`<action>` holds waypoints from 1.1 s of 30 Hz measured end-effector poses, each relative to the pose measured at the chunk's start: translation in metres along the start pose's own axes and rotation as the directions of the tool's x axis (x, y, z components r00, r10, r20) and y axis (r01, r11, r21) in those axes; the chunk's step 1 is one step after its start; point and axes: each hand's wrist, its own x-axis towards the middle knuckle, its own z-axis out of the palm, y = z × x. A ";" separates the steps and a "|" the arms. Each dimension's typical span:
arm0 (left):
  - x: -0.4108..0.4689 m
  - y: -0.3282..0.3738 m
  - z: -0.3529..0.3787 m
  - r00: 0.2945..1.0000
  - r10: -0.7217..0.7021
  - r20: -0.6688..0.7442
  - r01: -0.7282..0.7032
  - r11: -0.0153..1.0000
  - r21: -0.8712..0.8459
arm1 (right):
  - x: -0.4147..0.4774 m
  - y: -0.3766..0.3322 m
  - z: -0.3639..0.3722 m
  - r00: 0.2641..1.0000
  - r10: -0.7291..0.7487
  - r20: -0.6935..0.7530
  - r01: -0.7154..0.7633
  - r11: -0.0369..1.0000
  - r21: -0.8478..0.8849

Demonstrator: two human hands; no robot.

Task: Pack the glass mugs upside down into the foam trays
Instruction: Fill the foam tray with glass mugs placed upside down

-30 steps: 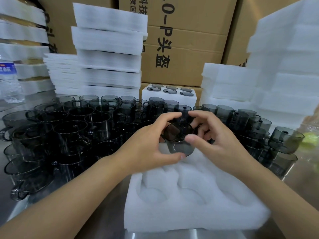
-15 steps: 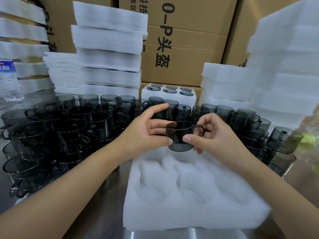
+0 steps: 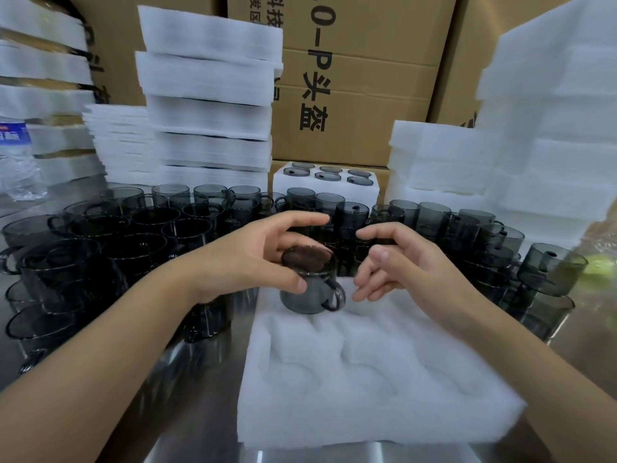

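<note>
A smoky grey glass mug (image 3: 309, 289) stands base up at the far left corner of the white foam tray (image 3: 374, 379), its handle pointing right. My left hand (image 3: 253, 259) holds it, thumb on the near side and fingers behind the base. My right hand (image 3: 400, 262) hovers just right of the mug with loosely bent fingers, touching nothing. The tray's other pockets hold nothing.
Several grey mugs (image 3: 110, 248) crowd the steel table to the left and behind, more (image 3: 494, 242) to the right. A packed foam tray (image 3: 329, 182) sits behind. Foam stacks (image 3: 210, 105) and cardboard boxes (image 3: 354, 78) line the back; a water bottle (image 3: 16, 155) stands far left.
The mug has been turned base up and lowered onto the tray's far left corner. My right hand has let go of it and opened; my left hand still holds it.
</note>
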 end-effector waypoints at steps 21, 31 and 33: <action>-0.005 0.005 0.002 1.000 -0.007 -0.015 0.011 0.931 0.364 | -0.001 0.002 -0.001 0.999 0.014 0.044 -0.010 0.997 -0.073; -0.005 0.008 0.009 0.996 -0.085 0.041 0.057 0.886 0.460 | -0.003 -0.001 -0.001 0.998 0.032 0.062 -0.024 0.993 -0.111; -0.005 0.007 0.010 0.994 -0.096 0.054 0.059 0.879 0.473 | -0.003 0.000 0.000 0.997 0.035 0.063 -0.028 0.994 -0.108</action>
